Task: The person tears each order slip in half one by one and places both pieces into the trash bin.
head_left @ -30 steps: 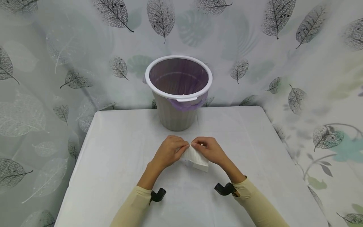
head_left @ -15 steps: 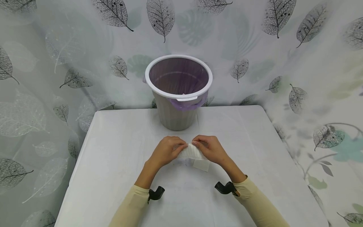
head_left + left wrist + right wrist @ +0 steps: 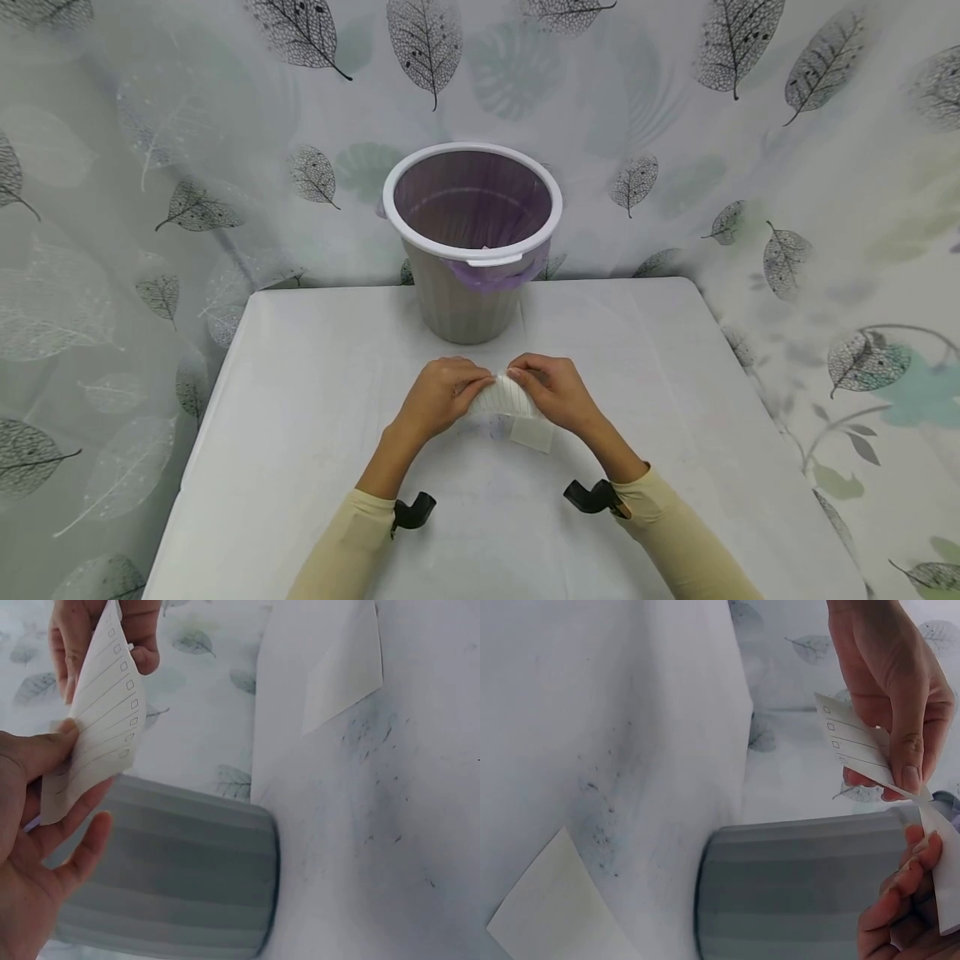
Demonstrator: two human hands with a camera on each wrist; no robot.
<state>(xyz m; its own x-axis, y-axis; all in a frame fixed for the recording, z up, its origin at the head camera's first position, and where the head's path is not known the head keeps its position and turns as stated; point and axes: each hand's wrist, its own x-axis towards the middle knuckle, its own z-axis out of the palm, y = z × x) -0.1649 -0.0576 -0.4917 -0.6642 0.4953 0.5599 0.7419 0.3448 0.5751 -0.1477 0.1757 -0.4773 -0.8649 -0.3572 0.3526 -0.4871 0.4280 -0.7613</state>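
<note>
Lined checkbox sheet (image 3: 503, 398) is pinched by left hand (image 3: 441, 393) and right hand (image 3: 552, 392), both grips closed on it. It is held above white tabletop (image 3: 337, 358), in front of grey wastebasket (image 3: 465, 307); 1 pale paper piece (image 3: 532, 435) is seen below.

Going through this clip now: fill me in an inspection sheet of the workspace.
Surface: white table, small dark marks showing in the wrist views.
Job's things: lined sheet with checkboxes, bent and held up; blank paper lying on the table. Tearing: cannot tell.
Clutter: grey bin with purple liner, standing beyond the hands.
Grippers: left hand and right hand both pinch the lined sheet.
Cables: nothing seen.
Surroundings: leaf-print backdrop behind and at both sides.
</note>
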